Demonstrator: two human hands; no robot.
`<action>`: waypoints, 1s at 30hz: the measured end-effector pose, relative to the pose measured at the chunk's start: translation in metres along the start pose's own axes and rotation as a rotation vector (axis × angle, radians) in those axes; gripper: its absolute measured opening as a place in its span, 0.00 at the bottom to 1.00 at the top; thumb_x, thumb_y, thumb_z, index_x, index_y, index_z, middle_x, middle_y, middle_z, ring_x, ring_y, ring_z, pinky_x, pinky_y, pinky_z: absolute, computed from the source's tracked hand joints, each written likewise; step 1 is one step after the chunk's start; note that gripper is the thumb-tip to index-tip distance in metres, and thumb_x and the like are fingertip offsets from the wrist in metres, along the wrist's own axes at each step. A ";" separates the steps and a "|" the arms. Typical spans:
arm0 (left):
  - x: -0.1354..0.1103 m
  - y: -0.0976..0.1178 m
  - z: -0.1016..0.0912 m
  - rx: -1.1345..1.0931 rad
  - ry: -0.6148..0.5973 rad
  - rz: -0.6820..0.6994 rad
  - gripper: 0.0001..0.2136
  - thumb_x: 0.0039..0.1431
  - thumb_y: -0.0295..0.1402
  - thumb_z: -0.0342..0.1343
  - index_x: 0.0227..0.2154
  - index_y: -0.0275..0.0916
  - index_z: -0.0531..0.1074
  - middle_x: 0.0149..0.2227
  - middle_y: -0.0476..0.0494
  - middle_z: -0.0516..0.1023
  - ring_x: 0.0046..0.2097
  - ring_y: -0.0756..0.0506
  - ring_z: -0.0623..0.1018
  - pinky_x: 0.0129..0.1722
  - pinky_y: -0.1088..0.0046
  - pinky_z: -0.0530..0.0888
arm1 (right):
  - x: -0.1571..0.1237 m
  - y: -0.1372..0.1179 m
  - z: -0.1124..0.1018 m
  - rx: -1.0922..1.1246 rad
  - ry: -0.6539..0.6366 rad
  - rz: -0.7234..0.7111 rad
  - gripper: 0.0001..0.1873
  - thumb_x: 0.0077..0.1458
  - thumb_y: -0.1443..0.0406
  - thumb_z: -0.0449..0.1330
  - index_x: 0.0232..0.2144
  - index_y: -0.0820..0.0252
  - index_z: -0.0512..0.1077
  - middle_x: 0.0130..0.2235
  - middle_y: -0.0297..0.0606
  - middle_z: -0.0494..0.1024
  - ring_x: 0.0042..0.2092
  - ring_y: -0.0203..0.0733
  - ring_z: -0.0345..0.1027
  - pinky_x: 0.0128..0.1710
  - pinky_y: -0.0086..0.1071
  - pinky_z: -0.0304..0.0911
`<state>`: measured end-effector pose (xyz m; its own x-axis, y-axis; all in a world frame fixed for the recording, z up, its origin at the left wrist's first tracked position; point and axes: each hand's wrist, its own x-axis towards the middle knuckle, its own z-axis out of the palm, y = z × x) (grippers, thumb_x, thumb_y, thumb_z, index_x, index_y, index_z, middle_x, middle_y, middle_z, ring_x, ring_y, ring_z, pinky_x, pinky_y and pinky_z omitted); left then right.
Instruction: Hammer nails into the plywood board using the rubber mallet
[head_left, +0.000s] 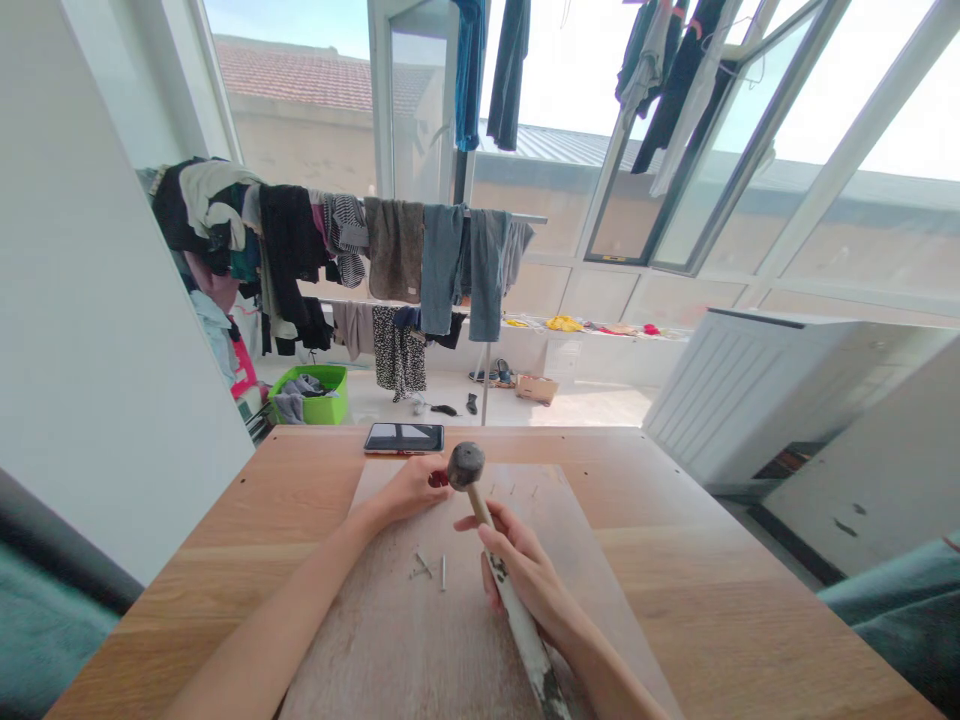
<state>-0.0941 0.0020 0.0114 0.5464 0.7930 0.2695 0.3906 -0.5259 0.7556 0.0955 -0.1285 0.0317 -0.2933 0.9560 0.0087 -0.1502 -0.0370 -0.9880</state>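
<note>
My right hand point(517, 560) is wrapped around the worn wooden handle of a hammer point(521, 625). The hammer's dark round head points away from me, just right of my left fingertips. My left hand point(416, 487) rests low over a wooden board point(390, 610), its fingers curled into a pinch. The hammer head partly covers those fingertips, so what they hold cannot be seen. Several loose nails point(443, 573) lie on the board between my forearms. Beyond my right hand, a few thin nails point(513, 490) stand in a row in the board.
The board lies on a wood-grain table point(660, 560). A phone point(403, 438) sits near the far edge. Past the table are a laundry rack point(487, 216) hung with clothes, a green basket point(330, 400) and a cardboard box point(536, 389). A white ribbed cabinet point(712, 385) stands at the right.
</note>
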 end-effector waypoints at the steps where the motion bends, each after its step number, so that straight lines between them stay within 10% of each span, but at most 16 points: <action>1: 0.000 0.000 0.000 0.002 -0.002 0.001 0.06 0.46 0.23 0.53 0.27 0.35 0.74 0.26 0.51 0.71 0.29 0.51 0.68 0.30 0.78 0.63 | 0.000 0.000 0.000 -0.001 0.002 0.005 0.22 0.59 0.49 0.57 0.49 0.56 0.66 0.55 0.47 0.73 0.15 0.22 0.61 0.12 0.23 0.52; 30: -0.001 0.003 -0.002 0.012 -0.029 -0.008 0.08 0.45 0.23 0.52 0.28 0.35 0.74 0.29 0.50 0.73 0.31 0.51 0.69 0.31 0.78 0.64 | -0.003 -0.004 0.001 0.006 0.007 -0.004 0.22 0.59 0.49 0.58 0.47 0.57 0.66 0.51 0.44 0.75 0.16 0.23 0.60 0.12 0.23 0.53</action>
<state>-0.0952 0.0006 0.0149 0.5645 0.7881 0.2456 0.4041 -0.5233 0.7503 0.0957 -0.1315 0.0354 -0.2860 0.9582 0.0119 -0.1574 -0.0348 -0.9869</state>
